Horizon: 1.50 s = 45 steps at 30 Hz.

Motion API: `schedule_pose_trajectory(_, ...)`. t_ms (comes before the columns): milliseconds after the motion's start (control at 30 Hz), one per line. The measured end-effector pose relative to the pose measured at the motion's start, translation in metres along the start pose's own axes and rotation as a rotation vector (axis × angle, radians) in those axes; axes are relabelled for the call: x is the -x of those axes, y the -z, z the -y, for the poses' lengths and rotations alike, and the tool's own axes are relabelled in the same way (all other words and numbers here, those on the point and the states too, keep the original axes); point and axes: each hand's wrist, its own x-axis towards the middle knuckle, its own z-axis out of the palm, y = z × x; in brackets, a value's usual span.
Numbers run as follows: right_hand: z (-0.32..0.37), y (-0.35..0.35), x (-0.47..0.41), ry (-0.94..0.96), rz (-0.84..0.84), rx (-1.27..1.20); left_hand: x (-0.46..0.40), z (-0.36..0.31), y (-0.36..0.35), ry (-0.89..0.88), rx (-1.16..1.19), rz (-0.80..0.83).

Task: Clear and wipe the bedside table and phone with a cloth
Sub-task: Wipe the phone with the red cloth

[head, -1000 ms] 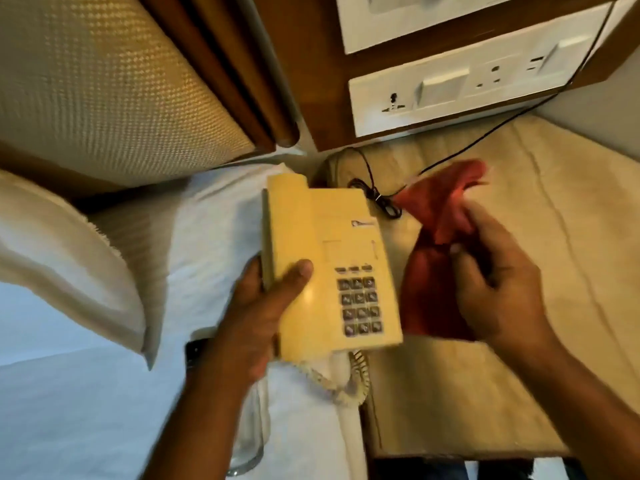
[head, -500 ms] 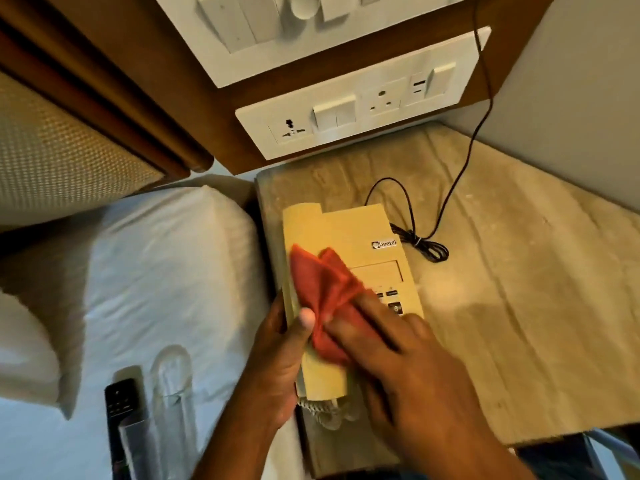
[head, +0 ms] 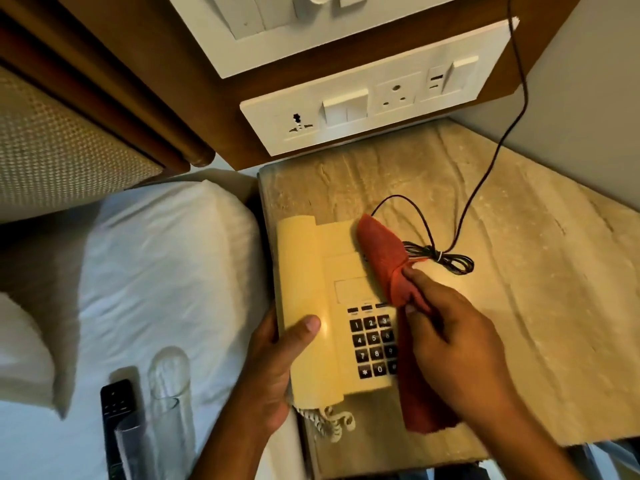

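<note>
A cream desk phone point(head: 322, 289) with a dark keypad lies at the left edge of the beige marble bedside table point(head: 519, 306). My left hand point(head: 277, 362) grips the phone's handset side, thumb on top. My right hand point(head: 453, 344) pinches a red cloth point(head: 384, 258). The cloth's upper end rests across the phone's top right corner; its lower end hangs below my palm past the keypad. A black cable point(head: 446, 258) is bundled just right of the phone. The coiled handset cord point(head: 329, 420) curls at the phone's near end.
White bed linen and a pillow point(head: 156, 271) lie to the left. On the bed lie a black remote point(head: 117, 407) and two clear glasses point(head: 169, 386). A white socket and switch panel point(head: 374, 105) sits on the wooden wall behind the table.
My right hand has swept the red cloth from the phone's handset side over to its right top corner, uncovering the keypad. My left hand keeps its grip on the phone.
</note>
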Motion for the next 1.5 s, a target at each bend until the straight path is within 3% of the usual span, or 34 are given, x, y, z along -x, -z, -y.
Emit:
schedule_pose_trajectory(100,-0.004,-0.006,-0.047,-0.217,0.061,-0.387,0.004,0.009,0.010,0.045,0.020,0.066)
schedule_pose_trajectory(200,-0.008,-0.010,-0.063,-0.275,0.206,-0.670,0.002,0.012,0.017,0.056,0.105,0.052)
schedule_pose_trajectory(233,-0.014,-0.010,-0.054,-0.258,0.274,-0.660,-0.004,0.013,0.019,0.048,0.156,0.032)
schedule_pose_trajectory(300,-0.034,-0.013,-0.030,-0.126,0.383,-0.317,-0.023,0.009,0.023,0.010,0.253,0.019)
schedule_pose_trajectory(367,-0.055,-0.014,-0.018,0.006,0.328,0.148,-0.046,0.002,0.026,-0.029,0.287,0.022)
schedule_pose_trajectory(433,-0.059,-0.012,-0.028,0.053,0.218,0.271,-0.066,-0.005,0.028,-0.062,0.255,0.029)
schedule_pose_trajectory(600,-0.058,-0.003,-0.109,-0.081,-0.190,0.228,-0.095,-0.004,0.020,-0.107,0.017,0.005)
schedule_pose_trajectory(667,-0.061,-0.001,-0.117,-0.130,-0.273,0.174,-0.101,-0.004,0.016,-0.133,-0.056,-0.045)
schedule_pose_trajectory(767,-0.071,-0.015,-0.075,-0.117,-0.270,0.253,-0.104,-0.004,0.012,-0.189,-0.145,-0.139)
schedule_pose_trajectory(900,-0.089,-0.050,0.008,-0.081,-0.122,0.502,-0.105,-0.002,0.010,-0.269,-0.310,-0.313)
schedule_pose_trajectory(1033,-0.088,-0.068,0.045,-0.091,-0.087,0.539,-0.096,-0.006,0.006,-0.350,-0.633,-0.434)
schedule_pose_trajectory(1100,-0.076,-0.069,0.051,-0.138,-0.067,0.463,-0.077,-0.008,0.002,-0.415,-0.743,-0.506)
schedule_pose_trajectory(1200,-0.064,-0.068,0.062,-0.327,-0.103,0.138,-0.024,-0.003,0.002,-0.624,-0.854,-0.641)
schedule_pose_trajectory(1267,-0.055,-0.069,0.082,-0.395,-0.146,-0.035,0.024,0.010,0.024,-0.713,-0.995,-0.837)
schedule_pose_trajectory(1300,-0.049,-0.068,0.095,-0.414,-0.158,-0.094,0.046,0.020,0.038,-0.684,-1.125,-0.953)
schedule_pose_trajectory(1367,-0.029,-0.076,0.119,-0.425,-0.140,-0.226,0.086,0.040,0.077,-0.425,-1.313,-1.138)
schedule_pose_trajectory(1433,-0.006,-0.084,0.134,-0.405,-0.087,-0.351,0.110,0.052,0.105,-0.026,-1.266,-1.137)
schedule_pose_trajectory(1500,0.022,-0.090,0.139,-0.292,0.016,-0.494,0.119,0.053,0.117,0.193,-1.240,-1.025)
